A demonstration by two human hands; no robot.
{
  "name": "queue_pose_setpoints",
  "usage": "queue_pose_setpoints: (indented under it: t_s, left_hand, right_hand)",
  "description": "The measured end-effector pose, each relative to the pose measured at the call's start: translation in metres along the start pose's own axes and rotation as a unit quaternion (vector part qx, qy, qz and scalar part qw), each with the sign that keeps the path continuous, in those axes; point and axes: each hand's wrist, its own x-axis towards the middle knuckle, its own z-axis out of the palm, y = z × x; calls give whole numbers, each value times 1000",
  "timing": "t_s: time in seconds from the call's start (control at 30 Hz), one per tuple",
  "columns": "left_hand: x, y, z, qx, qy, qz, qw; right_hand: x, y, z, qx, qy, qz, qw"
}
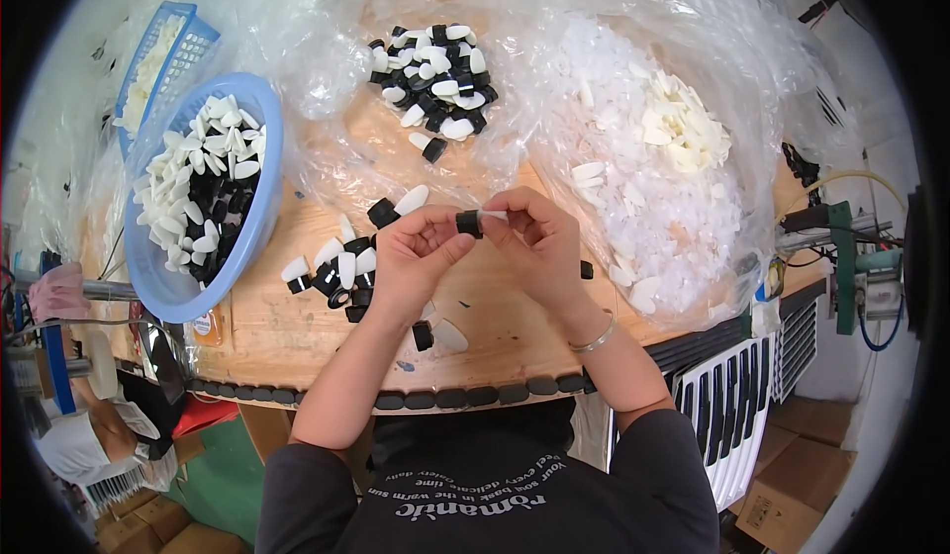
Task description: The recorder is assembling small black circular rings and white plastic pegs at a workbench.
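Over the middle of the wooden table, my left hand (424, 252) pinches a small black cap (468, 223) between thumb and fingers. My right hand (539, 242) is closed on a white oval piece (493, 215), which meets the cap's right side; how far it sits inside cannot be made out. Beside my left hand lies a loose group of black caps with white oval pieces (346, 269) in them. Another black cap (423, 335) with a white piece (451, 335) rests on the wood below my hands.
A blue oval basin (272, 193) of white and black pieces stands left, near a blue basket (203, 35). A pile of capped pieces (435, 74) lies at the far middle. Clear plastic sheeting (307, 59) surrounds it; translucent and cream pieces (683, 129) are heaped right.
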Motion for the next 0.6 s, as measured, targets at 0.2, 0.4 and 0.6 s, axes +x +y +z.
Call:
queue_pose_setpoints:
  t_s: [0.2, 0.4, 0.6]
  left_hand:
    - [-6, -4, 9, 29, 28, 27, 999]
    - [-5, -7, 4, 211, 58, 144, 965]
    - [-7, 3, 7, 282, 41, 187, 940]
  right_hand:
    - [-5, 10, 3, 82, 5, -20, 996]
    - [-5, 15, 1, 110, -6, 22, 994]
    - [-1, 21, -7, 95, -46, 77, 991]
